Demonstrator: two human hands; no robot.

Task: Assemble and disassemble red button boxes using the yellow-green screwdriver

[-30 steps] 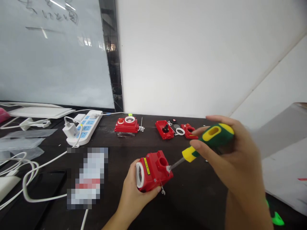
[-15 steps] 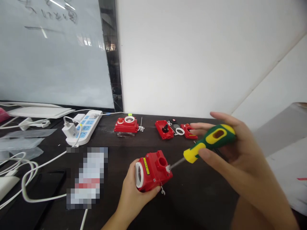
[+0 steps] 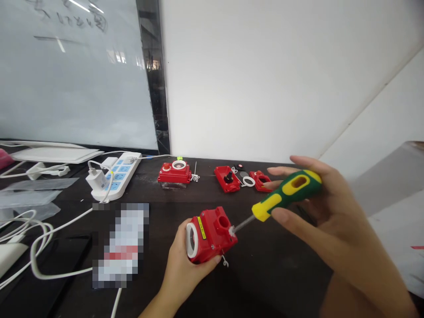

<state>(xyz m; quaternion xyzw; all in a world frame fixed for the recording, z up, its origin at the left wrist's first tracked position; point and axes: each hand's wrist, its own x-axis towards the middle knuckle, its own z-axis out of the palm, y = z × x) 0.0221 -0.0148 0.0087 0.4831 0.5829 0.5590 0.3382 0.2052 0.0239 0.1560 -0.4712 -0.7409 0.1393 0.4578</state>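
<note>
My left hand (image 3: 185, 265) is closed around a red plastic box (image 3: 213, 227) with a white ring at one end, a yellow label and a round hole. It is held tilted above the dark table. My right hand (image 3: 327, 221) grips a screwdriver (image 3: 288, 194) with a green and yellow handle, the thumb beneath and the palm behind it. The shaft's tip meets a pale fitting (image 3: 232, 231) on the box's right side, where the exact contact is hard to make out. A short white wire (image 3: 225, 260) sticks out under the box.
Behind stand another red box (image 3: 174, 173), an opened red shell (image 3: 227, 179), a white ring (image 3: 248, 181) and a red cover (image 3: 259, 180). To the left are a power strip (image 3: 121, 176), a blurred-out sheet (image 3: 122, 247), loose white cables (image 3: 49, 277) and plastic bags (image 3: 29, 198).
The screwdriver's handle has shifted slightly left, and my right hand's fingers have changed position around it. The red box has barely moved in my left hand.
</note>
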